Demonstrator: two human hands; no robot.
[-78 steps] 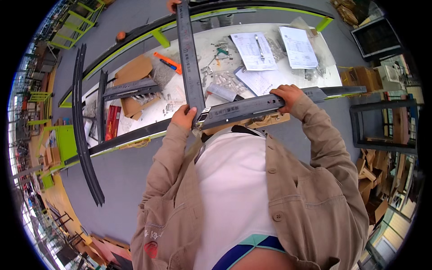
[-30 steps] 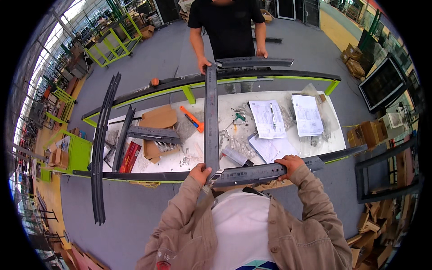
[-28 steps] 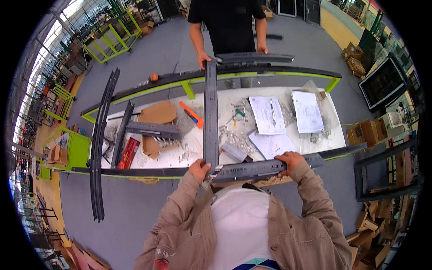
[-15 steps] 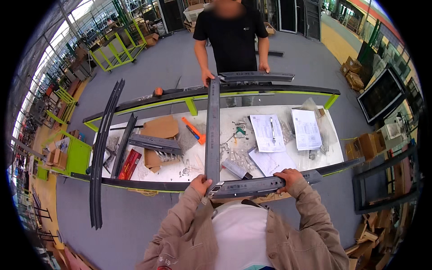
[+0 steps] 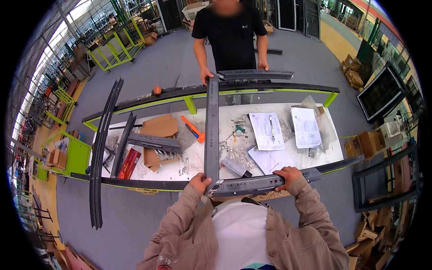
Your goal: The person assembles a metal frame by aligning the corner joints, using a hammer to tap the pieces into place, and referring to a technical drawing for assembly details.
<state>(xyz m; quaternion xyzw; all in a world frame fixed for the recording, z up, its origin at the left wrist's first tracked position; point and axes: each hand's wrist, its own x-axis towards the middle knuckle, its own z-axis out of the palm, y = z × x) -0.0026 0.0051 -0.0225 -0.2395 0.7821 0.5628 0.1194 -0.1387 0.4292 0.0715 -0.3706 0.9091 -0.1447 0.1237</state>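
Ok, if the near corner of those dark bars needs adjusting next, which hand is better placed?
Probably left: the left hand is at the near corner, while the right hand grips the near bar farther along.

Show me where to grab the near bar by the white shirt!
Probably right of its middle, from the wearer's side, where the right hand is. The near bar is slim and lies crosswise, close to the wearer, and its left end is crowded by the long bar and left hand.
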